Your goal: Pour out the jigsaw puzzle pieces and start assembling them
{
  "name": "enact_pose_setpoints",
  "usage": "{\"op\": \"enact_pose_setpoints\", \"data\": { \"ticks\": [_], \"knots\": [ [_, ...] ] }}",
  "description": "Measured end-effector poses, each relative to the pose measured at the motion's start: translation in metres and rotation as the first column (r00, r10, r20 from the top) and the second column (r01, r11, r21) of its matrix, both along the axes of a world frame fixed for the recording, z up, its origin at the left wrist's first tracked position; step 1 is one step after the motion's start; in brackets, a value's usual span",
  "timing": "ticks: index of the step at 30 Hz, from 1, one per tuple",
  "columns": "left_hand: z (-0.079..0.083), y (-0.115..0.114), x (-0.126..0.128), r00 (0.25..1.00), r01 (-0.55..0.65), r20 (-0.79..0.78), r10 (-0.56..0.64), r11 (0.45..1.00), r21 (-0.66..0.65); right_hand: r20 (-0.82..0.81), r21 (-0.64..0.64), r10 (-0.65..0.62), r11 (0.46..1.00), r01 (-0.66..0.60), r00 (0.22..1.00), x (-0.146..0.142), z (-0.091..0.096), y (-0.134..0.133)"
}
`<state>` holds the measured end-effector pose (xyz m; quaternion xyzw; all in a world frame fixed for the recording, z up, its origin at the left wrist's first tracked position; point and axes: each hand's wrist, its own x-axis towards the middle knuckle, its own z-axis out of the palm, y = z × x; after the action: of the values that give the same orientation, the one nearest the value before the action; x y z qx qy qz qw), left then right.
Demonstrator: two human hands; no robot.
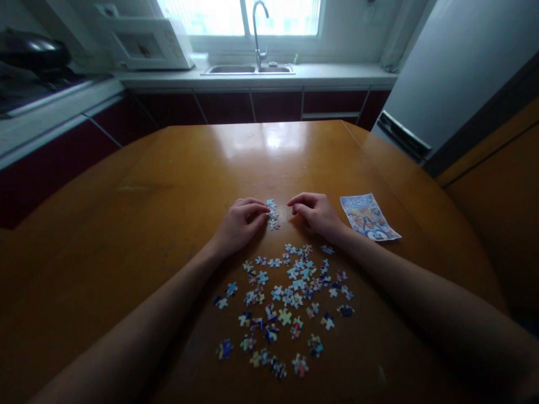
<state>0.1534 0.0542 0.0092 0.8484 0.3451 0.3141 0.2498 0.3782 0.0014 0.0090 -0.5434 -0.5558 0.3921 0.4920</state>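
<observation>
My left hand (239, 223) rests on the wooden table (168, 185), fingers curled, its fingertips touching a small joined cluster of puzzle pieces (272, 214). Just right of that cluster lies my right hand (315, 212), fingers curled in; whether it holds a piece is hidden. Several loose jigsaw pieces (290, 297) are scattered on the table nearer to me, between my forearms. A colourful picture card (368, 216) lies flat to the right of my right hand.
Beyond the table runs a kitchen counter with a sink and tall tap (256, 39) under a bright window. A microwave (145, 42) stands at the back left, a fridge (455, 73) at the right.
</observation>
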Motion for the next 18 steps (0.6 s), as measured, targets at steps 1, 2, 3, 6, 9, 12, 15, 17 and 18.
{"op": "enact_pose_setpoints", "data": {
  "ticks": [1,2,3,6,9,12,15,17,18],
  "knots": [
    [-0.0003,0.0003,-0.0001,1.0,0.001,-0.002,-0.001,1.0,0.003,-0.002,0.004,0.0,1.0,0.0,1.0,-0.0001,-0.0001,0.0],
    [-0.0005,0.0004,-0.0002,1.0,0.002,-0.004,-0.002,1.0,0.004,-0.006,0.008,0.001,1.0,-0.001,1.0,-0.0002,-0.0002,0.0],
    [-0.0006,0.0005,-0.0001,1.0,0.004,-0.005,-0.004,1.0,0.004,-0.011,0.013,0.003,1.0,-0.003,1.0,-0.0003,-0.0004,0.0],
    [-0.0005,0.0001,0.0003,1.0,0.002,-0.005,-0.002,1.0,0.001,-0.019,0.019,0.006,1.0,-0.005,1.0,-0.0004,-0.0004,0.0003],
    [-0.0004,-0.0001,0.0004,1.0,-0.002,-0.007,0.002,1.0,-0.005,-0.008,0.01,0.002,1.0,-0.002,1.0,-0.0005,0.0005,0.0004],
    [-0.0008,0.0004,-0.0001,1.0,-0.001,-0.01,0.001,1.0,-0.007,-0.007,0.009,0.002,1.0,-0.002,1.0,-0.0008,0.0019,0.0002],
    [-0.0017,0.0011,-0.0006,1.0,0.001,-0.007,-0.001,1.0,-0.002,-0.008,0.01,0.002,1.0,-0.002,1.0,-0.001,0.0024,0.0],
    [-0.0019,0.0012,-0.0005,1.0,-0.001,-0.003,0.001,1.0,-0.001,-0.008,0.012,0.003,1.0,-0.002,1.0,-0.0009,0.0019,0.0],
    [-0.0018,0.001,-0.0003,1.0,-0.001,-0.001,0.001,1.0,-0.001,-0.009,0.016,0.003,1.0,-0.003,1.0,-0.0007,0.0014,0.0]
  ]
}}
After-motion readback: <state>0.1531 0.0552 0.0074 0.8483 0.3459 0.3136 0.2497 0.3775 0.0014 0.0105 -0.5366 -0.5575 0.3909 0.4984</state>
